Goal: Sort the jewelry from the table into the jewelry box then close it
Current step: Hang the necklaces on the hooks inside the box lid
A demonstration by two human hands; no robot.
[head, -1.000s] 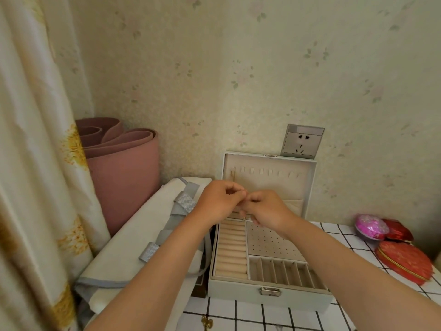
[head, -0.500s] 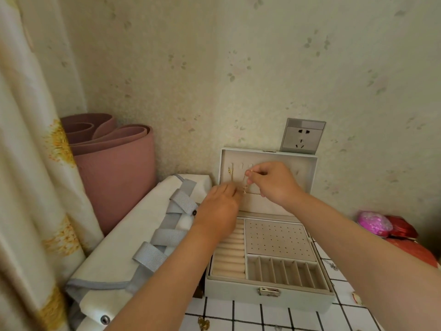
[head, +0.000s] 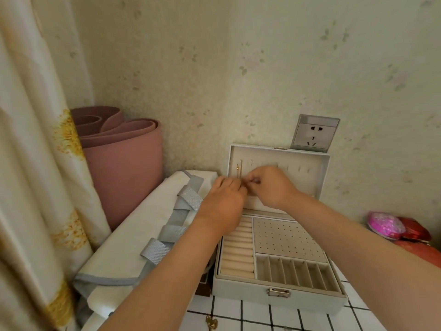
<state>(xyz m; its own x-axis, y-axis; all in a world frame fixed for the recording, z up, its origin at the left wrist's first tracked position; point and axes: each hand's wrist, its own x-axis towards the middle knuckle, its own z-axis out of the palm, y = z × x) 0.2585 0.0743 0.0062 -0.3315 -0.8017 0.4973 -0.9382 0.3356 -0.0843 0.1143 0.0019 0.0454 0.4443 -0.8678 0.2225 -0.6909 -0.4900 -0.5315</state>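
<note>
Both left hand and right hand pinch chain before lid, bag alongside.

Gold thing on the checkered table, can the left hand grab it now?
Probably not yet: the left hand and right hand are up at the lid, fingers busy pinching a gold chain. Nothing covers the gold thing, though.

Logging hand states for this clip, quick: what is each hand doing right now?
Left hand: fingertips pinched, apparently on a thin gold chain by the grey jewelry box lid.
Right hand: pinching the same chain, it seems.
</note>
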